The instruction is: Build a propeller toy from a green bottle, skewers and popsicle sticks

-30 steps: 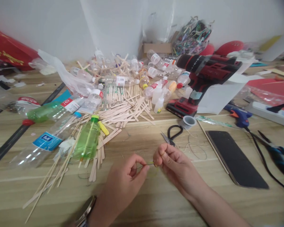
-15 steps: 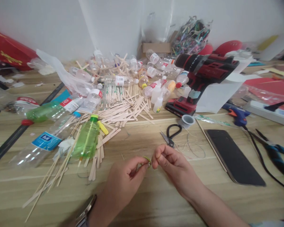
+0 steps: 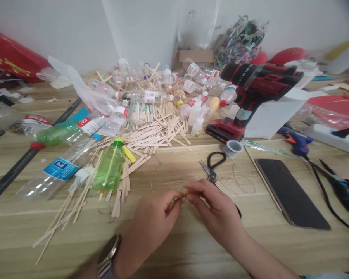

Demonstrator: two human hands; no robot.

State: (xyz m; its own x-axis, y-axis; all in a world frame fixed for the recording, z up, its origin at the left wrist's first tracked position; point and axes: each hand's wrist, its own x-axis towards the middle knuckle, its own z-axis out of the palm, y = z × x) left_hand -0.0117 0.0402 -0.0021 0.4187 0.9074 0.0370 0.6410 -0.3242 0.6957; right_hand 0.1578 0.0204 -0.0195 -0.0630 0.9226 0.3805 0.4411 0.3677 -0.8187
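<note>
Low in the middle of the head view, my left hand (image 3: 158,217) pinches a small yellow-green ring-like piece (image 3: 181,192) between thumb and fingers. My right hand (image 3: 211,207) meets it from the right, its thumb and fingertips pressed together at the same piece. The fingers hide most of the piece. Just beyond my right hand lie black-handled scissors (image 3: 211,174), one handle partly covered by the hand. A roll of grey tape (image 3: 233,148) and loose thin thread (image 3: 241,182) are to their right.
A green bottle (image 3: 109,164), wooden sticks (image 3: 151,135) and clear bottles (image 3: 151,97) cover the left and back. On the right are a red drill (image 3: 251,97), a phone (image 3: 291,193), a glue gun (image 3: 296,141) and pliers (image 3: 341,190).
My right hand has moved left, and its fingertips now meet the yellow-green piece in my left hand. More of the scissors shows. The whole view has shifted slightly.
</note>
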